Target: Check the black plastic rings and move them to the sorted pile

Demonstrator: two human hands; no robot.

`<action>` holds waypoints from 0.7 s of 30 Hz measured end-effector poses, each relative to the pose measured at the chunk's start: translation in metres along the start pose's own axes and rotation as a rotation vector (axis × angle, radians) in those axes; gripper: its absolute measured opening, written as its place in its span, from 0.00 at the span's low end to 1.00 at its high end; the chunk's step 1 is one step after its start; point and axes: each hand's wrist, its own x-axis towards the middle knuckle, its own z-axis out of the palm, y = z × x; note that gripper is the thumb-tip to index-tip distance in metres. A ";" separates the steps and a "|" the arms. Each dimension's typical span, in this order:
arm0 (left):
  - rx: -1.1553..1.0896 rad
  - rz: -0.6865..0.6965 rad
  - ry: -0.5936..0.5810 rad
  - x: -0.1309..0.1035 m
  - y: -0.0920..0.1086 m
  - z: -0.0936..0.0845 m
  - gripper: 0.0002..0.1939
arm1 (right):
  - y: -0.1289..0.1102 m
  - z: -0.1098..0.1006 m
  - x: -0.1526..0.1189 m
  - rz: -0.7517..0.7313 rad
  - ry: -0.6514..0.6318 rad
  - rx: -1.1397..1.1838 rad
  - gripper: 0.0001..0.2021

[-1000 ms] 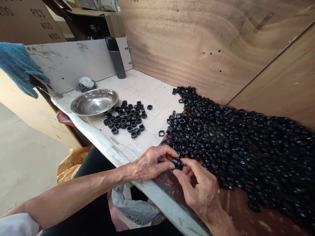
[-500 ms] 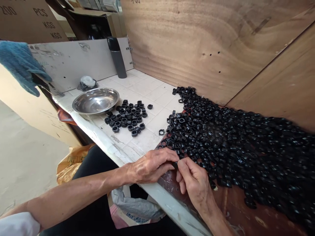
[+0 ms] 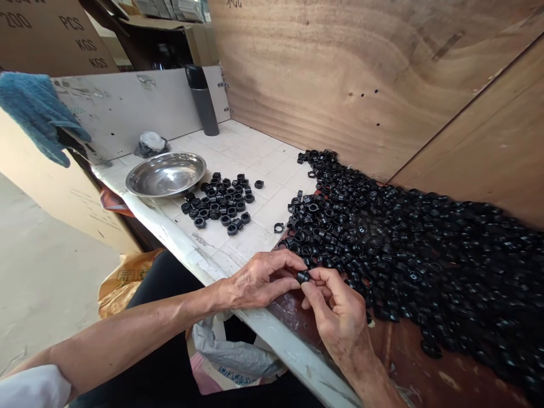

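Note:
A small black ring-shaped part [image 3: 302,276] is pinched between the fingertips of both hands, just above the front edge of the table. My left hand [image 3: 266,277] grips it from the left, my right hand [image 3: 338,303] from the right. Directly behind and to the right of the hands spreads a large heap of black ring parts [image 3: 382,238]. A smaller group of black rings [image 3: 221,203] lies on the white tabletop [image 3: 263,153], left of the heap. One loose ring [image 3: 279,228] sits between the two groups.
A shallow metal bowl [image 3: 166,174] stands on the left, with a wrapped item [image 3: 151,143] behind it. A dark bottle [image 3: 202,102] is upright near the back corner. Wooden panels [image 3: 340,73] close off the back. A blue towel [image 3: 38,110] hangs at the far left.
My right hand has shifted slightly and its fingers have turned, so the black ring part between the fingertips now shows clearly. My left hand has barely moved.

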 end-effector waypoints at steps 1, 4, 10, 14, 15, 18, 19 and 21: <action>0.076 0.064 -0.005 0.000 -0.002 0.000 0.13 | 0.000 0.000 0.000 0.058 -0.023 0.026 0.09; 0.245 0.234 -0.009 0.000 -0.005 0.001 0.17 | 0.000 0.000 0.001 0.248 -0.080 0.181 0.12; 0.296 0.304 -0.127 -0.006 0.008 -0.002 0.17 | -0.003 -0.010 0.005 0.373 -0.228 0.133 0.19; 0.393 0.055 -0.303 -0.015 0.022 -0.018 0.06 | -0.006 -0.021 0.004 0.205 -0.278 -0.188 0.19; 0.408 -0.051 -0.279 -0.016 0.023 -0.022 0.05 | -0.005 -0.023 0.004 0.186 -0.319 -0.253 0.18; 0.503 -0.317 -0.001 -0.013 0.019 -0.030 0.13 | 0.004 -0.027 0.006 0.156 -0.365 -0.446 0.15; 0.553 -0.348 0.083 -0.011 0.015 -0.030 0.13 | 0.007 -0.027 0.008 0.146 -0.343 -0.496 0.14; 0.628 -0.338 0.132 -0.003 0.007 -0.027 0.18 | 0.014 -0.028 0.012 0.125 -0.276 -0.538 0.14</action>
